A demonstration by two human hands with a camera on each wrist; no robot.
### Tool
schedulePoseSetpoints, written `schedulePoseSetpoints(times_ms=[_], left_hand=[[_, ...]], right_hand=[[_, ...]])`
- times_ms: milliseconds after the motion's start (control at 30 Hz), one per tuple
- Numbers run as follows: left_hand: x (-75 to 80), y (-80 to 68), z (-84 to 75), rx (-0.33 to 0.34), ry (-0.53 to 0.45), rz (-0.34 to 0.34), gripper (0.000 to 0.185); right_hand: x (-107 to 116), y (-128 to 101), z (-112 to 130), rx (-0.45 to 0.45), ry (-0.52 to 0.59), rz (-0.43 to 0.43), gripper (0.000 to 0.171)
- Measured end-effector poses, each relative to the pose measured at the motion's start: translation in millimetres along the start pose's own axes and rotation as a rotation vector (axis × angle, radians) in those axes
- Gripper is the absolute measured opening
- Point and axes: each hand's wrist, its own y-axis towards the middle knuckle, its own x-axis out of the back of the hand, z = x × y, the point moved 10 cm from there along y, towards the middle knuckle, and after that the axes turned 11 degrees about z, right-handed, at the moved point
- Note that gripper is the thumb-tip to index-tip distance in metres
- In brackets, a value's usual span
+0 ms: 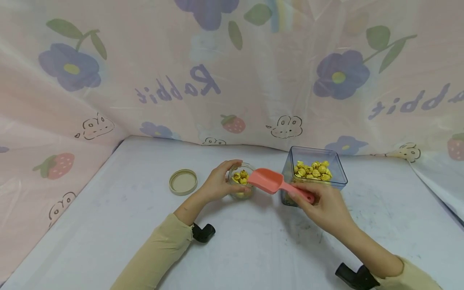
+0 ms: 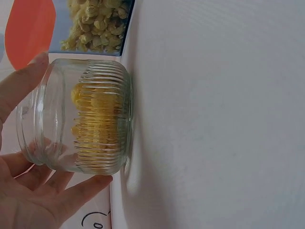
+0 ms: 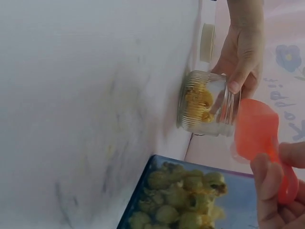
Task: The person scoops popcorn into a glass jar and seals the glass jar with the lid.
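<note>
A small ribbed glass jar (image 1: 242,185) (image 2: 81,117) (image 3: 206,102) partly filled with yellow popcorn stands on the white table (image 1: 253,249). My left hand (image 1: 217,183) (image 2: 28,191) (image 3: 240,52) grips it round its side. My right hand (image 1: 322,205) (image 3: 274,191) pinches the handle of a pink scoop (image 1: 270,181) (image 3: 257,131), whose bowl hangs over the jar's mouth. Just to the right stands a clear square container (image 1: 314,171) (image 3: 186,200) holding more yellow popcorn.
A beige round lid (image 1: 183,182) (image 3: 208,36) lies flat on the table left of the jar. A pink flower-printed curtain (image 1: 232,72) closes off the back and left side. Black wrist mounts (image 1: 203,232) sit on both forearms.
</note>
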Motion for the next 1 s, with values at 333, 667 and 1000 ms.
schedulePoseSetpoints(times_ms=[333,667,1000], left_hand=[[0.2,-0.7,0.5,-0.001,-0.015,-0.01,0.081],[-2.8,-0.1,1.7,0.013,-0.023,0.003,0.081],[-4.4,-0.2,4.1,0.016,-0.042,-0.012,0.08]], right_hand=[[-3,-2,-8,-0.038,0.021,0.011,0.023],[3,-5,-6,-0.005,0.058,-0.057,0.024],[19,-8,-7,0.003,0.258,-0.088,0.026]])
